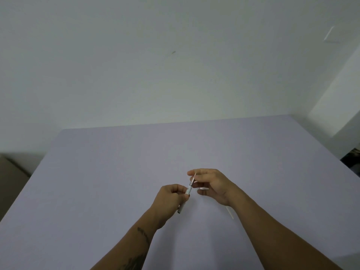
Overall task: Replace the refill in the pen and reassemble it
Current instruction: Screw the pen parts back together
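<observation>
The left hand (169, 197) closes on the white pen barrel (184, 200), hiding its middle. Above this grip, the right hand (211, 184) pinches the thin refill (193, 179); its tip is hard to see. Another refill (229, 213) lies partly hidden below the right wrist. The lilac table (97, 182) around is bare.

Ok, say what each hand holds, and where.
Left hand grips the pen barrel around its middle. Right hand pinches the refill at its upper end.

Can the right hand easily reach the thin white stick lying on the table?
Probably yes. The stick lies just beside the right hand's wrist, with nothing over it, but that hand is now pinching the refill in the pen.
</observation>
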